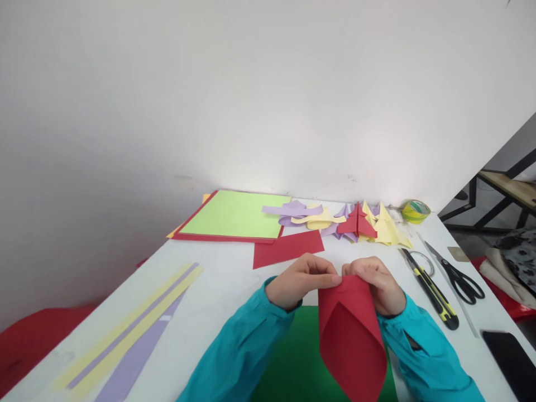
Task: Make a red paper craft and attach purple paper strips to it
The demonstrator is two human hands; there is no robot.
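A sheet of red paper [352, 335] is held up in front of me, its lower part curving round and its upper edge folded. My left hand [307, 279] pinches the top left of that edge between thumb and fingers. At the top right, my right hand [374, 282] grips the same paper, thumb across the edge, with some fingers hidden behind it. Below the paper lies a green mat [288, 357] on the white table [201, 324].
Green sheets [238, 215] and a red paper piece [288, 248] lie behind. Folded paper planes [358, 223] and a tape roll [416, 211] line the wall. Rightward are a cutter knife [433, 293], scissors [458, 279] and a phone [508, 357]. Paper strips [138, 335] lie left.
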